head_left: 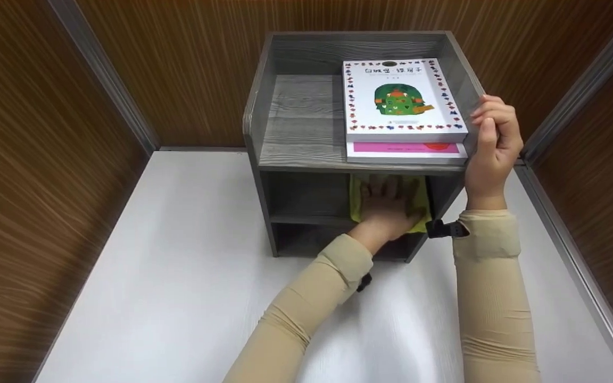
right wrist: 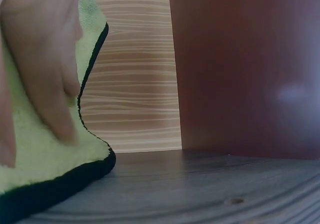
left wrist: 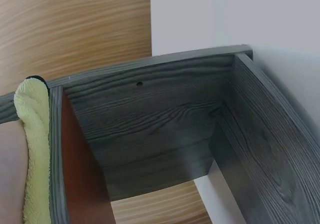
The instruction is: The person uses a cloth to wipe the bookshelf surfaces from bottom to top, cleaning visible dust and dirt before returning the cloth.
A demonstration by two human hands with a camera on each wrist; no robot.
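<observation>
A small grey wood-grain shelf (head_left: 306, 159) stands against the back wall. My left hand (head_left: 386, 210) reaches into its middle compartment and presses a yellow cloth with a dark edge (head_left: 355, 199), fingers spread over it. In the right wrist view, the left hand's fingers (right wrist: 45, 58) lie on the cloth (right wrist: 50, 159) beside the grey panel, slightly blurred. The left wrist view has the cloth (left wrist: 35, 149) at its left edge, by the shelf board. My right hand (head_left: 498, 143) grips the right side panel, its fingers curled at the upper edge.
Two books lie stacked on the top board's right half: a white picture book (head_left: 402, 101) over one with a pink cover (head_left: 391, 149). Below is a lower compartment (left wrist: 160, 124). Wood-grain walls (head_left: 46, 133) flank the white table (head_left: 179, 255).
</observation>
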